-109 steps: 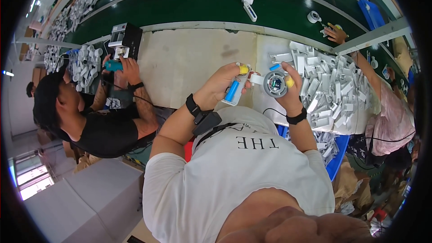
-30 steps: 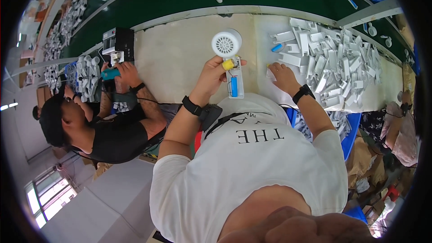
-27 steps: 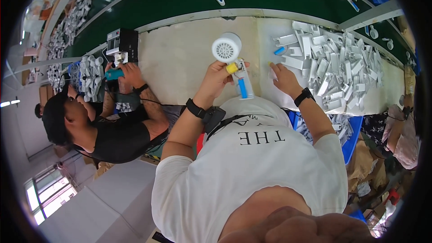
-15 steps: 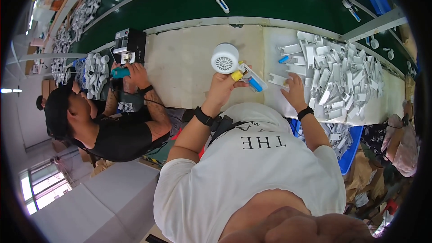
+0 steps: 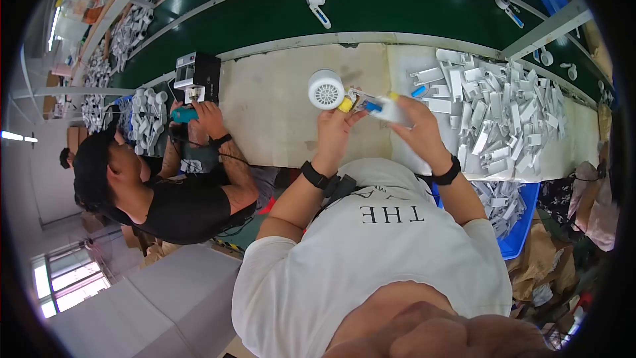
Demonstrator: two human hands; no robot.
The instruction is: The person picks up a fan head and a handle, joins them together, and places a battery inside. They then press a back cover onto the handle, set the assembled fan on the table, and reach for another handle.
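Held over the table is a small white handheld fan (image 5: 326, 88) with a round slotted head, and my left hand (image 5: 333, 134) is closed on it just below the head. A yellow part (image 5: 346, 104) shows at its neck. The open handle points right, with a blue battery (image 5: 372, 106) inside. My right hand (image 5: 423, 134) grips a white plastic handle cover (image 5: 395, 115), smeared by motion, at the handle's end. Whether the cover touches the handle I cannot tell.
A heap of white handle covers (image 5: 493, 116) covers the table's right side, a blue piece (image 5: 419, 92) beside it. A blue bin (image 5: 528, 219) of white parts stands below. Left, a co-worker (image 5: 179, 205) holds a teal tool (image 5: 184, 115) by a black machine (image 5: 207, 73). Beyond runs a green conveyor (image 5: 265, 13).
My right hand has picked up a handle cover from beside the heap and brought it left to the fan's handle. My left hand still holds the fan, its head slightly lower left.
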